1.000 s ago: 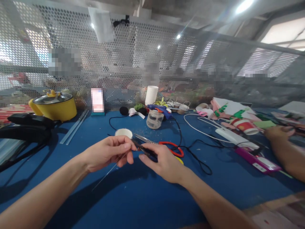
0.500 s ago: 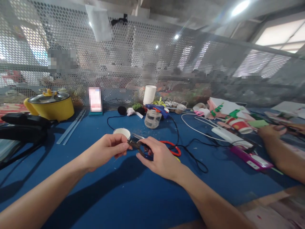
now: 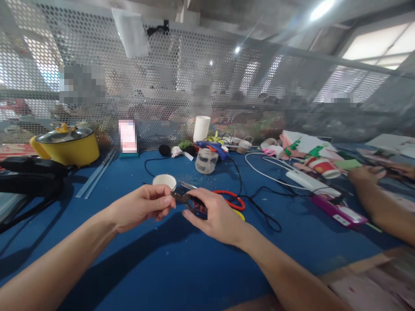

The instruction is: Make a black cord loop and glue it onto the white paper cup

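Observation:
My right hand (image 3: 215, 216) is wrapped around a pair of pliers (image 3: 191, 207) with dark jaws and dark blue handles, its thumb below and its fingers above. The jaws point left and reach the fingertips of my left hand (image 3: 147, 205). Thumb and forefinger of that hand are pinched together there; what they hold is too small to make out. A small white cup (image 3: 164, 181) stands just behind the left fingertips. Beyond the right hand lie scissors, with a pointed metal blade (image 3: 187, 185) and a red handle loop (image 3: 240, 202) showing; a yellow curved piece (image 3: 240, 214) peeks out beside it.
Behind are a clear jar (image 3: 206, 161), a blue glue gun (image 3: 212, 147) and a white roll (image 3: 202, 128). Left stand a yellow pot (image 3: 66, 147) and a phone (image 3: 128, 137). Cables, a purple power strip (image 3: 339, 211) and another person's arm (image 3: 382, 207) are on the right.
The view has shifted slightly. Both hands keep nearly the same pose, with the plier jaws still at the left fingertips; the white cup shows a little more behind them.

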Demonstrator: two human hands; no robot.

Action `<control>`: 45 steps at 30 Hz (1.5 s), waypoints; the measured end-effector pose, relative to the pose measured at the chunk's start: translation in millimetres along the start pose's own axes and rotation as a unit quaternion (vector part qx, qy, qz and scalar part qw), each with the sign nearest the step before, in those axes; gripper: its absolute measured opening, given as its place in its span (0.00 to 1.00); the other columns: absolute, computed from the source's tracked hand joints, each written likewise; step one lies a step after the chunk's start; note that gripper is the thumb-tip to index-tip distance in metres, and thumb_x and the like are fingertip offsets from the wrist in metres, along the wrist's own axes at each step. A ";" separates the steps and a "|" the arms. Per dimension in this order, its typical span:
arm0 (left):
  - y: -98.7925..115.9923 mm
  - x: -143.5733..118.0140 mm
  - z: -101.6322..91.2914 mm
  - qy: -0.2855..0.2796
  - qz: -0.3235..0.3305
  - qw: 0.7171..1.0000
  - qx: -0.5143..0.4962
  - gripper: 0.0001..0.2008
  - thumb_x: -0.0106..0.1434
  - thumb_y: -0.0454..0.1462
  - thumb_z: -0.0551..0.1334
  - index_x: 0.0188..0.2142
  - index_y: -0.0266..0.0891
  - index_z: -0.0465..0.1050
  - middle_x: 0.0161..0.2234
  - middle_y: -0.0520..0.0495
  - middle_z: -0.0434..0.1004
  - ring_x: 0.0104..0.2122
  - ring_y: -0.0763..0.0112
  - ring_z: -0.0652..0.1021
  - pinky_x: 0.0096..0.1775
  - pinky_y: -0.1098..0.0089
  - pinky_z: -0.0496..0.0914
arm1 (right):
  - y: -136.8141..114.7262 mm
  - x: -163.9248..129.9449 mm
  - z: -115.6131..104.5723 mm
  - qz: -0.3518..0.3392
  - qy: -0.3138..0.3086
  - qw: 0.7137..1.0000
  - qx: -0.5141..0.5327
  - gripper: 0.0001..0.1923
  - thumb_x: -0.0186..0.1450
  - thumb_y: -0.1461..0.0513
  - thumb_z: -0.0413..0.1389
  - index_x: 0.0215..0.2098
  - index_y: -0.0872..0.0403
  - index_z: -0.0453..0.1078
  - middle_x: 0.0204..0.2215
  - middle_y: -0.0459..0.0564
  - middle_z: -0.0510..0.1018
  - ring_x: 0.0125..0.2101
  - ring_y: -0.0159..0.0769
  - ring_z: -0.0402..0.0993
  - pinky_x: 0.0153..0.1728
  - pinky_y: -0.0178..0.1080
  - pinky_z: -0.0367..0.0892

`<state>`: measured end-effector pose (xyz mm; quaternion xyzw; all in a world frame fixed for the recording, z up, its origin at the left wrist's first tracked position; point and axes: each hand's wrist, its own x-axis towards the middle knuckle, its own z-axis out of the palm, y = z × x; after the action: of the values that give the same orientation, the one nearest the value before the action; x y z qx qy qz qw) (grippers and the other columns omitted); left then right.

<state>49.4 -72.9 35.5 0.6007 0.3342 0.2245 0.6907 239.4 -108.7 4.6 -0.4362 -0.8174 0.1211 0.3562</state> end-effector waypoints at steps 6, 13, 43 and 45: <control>-1.3 0.6 -0.8 -0.012 -0.004 1.000 -0.017 0.09 0.53 0.40 0.60 0.24 0.36 0.66 0.19 0.55 0.63 0.20 0.80 0.62 0.24 0.76 0.58 | 1.3 0.1 -1.3 0.001 -0.015 1.000 0.023 0.09 0.58 0.61 0.51 0.38 0.55 0.64 0.28 0.48 0.70 0.27 0.31 0.66 0.30 0.34 0.63; -1.2 0.2 -1.3 -0.025 0.004 0.999 -0.020 0.08 0.55 0.39 0.59 0.25 0.36 0.66 0.19 0.55 0.64 0.20 0.81 0.63 0.24 0.77 0.58 | 1.7 -0.1 0.3 0.004 -0.004 1.000 0.026 0.09 0.58 0.61 0.52 0.37 0.55 0.64 0.29 0.48 0.70 0.28 0.30 0.66 0.30 0.34 0.63; 2.2 -0.5 4.7 0.053 0.049 0.990 0.117 0.08 0.56 0.39 0.56 0.25 0.36 0.64 0.19 0.57 0.62 0.19 0.82 0.61 0.22 0.77 0.55 | -0.7 0.7 -2.4 0.064 -0.053 0.994 0.075 0.12 0.60 0.58 0.50 0.36 0.57 0.67 0.29 0.49 0.74 0.27 0.31 0.67 0.28 0.33 0.61; 3.6 -0.4 4.6 0.054 0.045 0.991 0.118 0.08 0.56 0.39 0.56 0.25 0.36 0.64 0.19 0.56 0.63 0.19 0.82 0.62 0.22 0.78 0.55 | -1.5 0.3 -2.8 0.064 -0.051 0.993 0.079 0.12 0.60 0.58 0.49 0.37 0.57 0.67 0.31 0.49 0.74 0.29 0.32 0.68 0.29 0.33 0.62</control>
<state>52.8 -75.7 39.4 0.6793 0.3683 0.2464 0.5851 240.4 -109.7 7.5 -0.4510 -0.7930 0.2303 0.3387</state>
